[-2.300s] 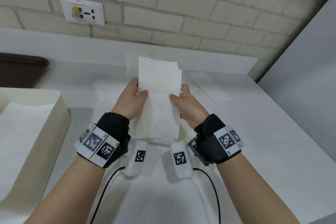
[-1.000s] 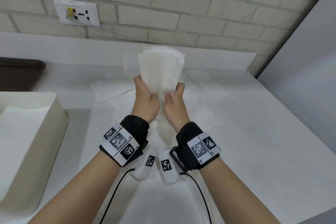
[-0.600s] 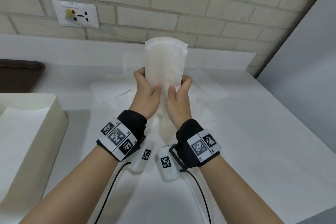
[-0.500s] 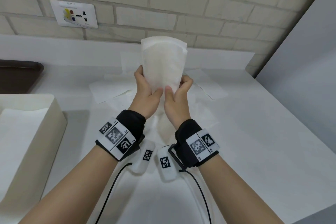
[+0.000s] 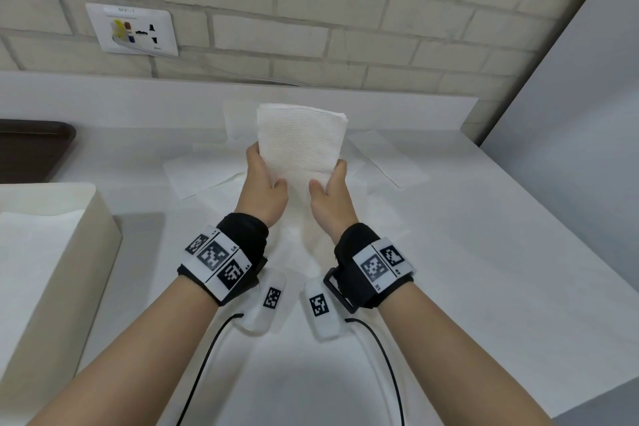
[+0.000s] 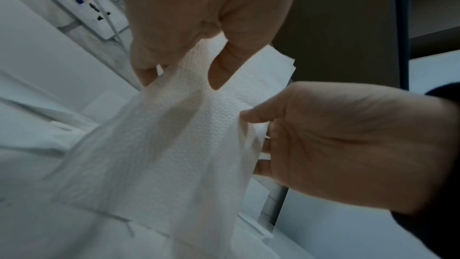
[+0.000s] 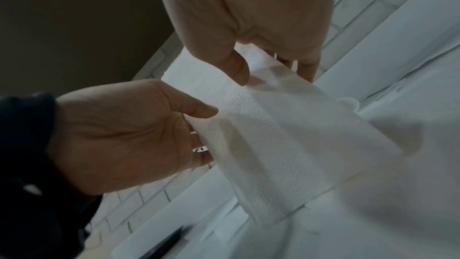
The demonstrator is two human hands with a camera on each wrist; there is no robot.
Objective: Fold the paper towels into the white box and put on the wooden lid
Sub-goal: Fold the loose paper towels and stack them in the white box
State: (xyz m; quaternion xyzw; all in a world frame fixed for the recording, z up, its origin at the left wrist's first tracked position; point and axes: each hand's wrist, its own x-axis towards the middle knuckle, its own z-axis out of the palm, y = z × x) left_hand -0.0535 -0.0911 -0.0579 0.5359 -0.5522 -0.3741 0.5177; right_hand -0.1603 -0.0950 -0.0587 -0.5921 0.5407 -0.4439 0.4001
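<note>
Both hands hold 1 folded towel [image 5: 301,145] upright above the bench [image 5: 466,252]: left hand [image 5: 264,188] and right hand [image 5: 330,199] pinch its side edges, thumbs in front.

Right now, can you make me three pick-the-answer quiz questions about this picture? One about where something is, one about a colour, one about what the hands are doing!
1. Where is the white box?
A. Left of the hands
B. Right of the hands
C. On the wall

2. What colour are the wrist bands?
A. Red
B. Black
C. Green

3. What are the hands doing?
A. Resting flat on the counter
B. Both holding one paper towel
C. Lifting a lid

Answers: 1 A, the box sits at the left edge. 2 B, both bands are black. 3 B, the left hand and right hand pinch the towel's sides, above the counter.
</note>
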